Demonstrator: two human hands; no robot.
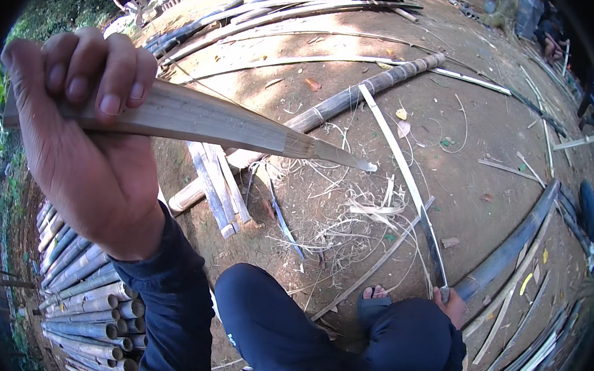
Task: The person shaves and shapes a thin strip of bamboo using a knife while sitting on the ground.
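Far left, a long tapered wooden piece (208,120) is gripped up high in the left hand (99,166), thin tip pointed right. Past that, a bamboo pole (334,109) is laid on the dirt ground (499,142), shavings (360,225) scattered nearby. Then a long strip (398,155)'s near end is held in the right hand (452,307), low down.

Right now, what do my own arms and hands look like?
Your left hand is bare, no glove or ring visible; its plain dark navy sleeve ends in a fitted cuff at the wrist. Your right hand, partly hidden, shows no glove; its sleeve looks similarly dark.
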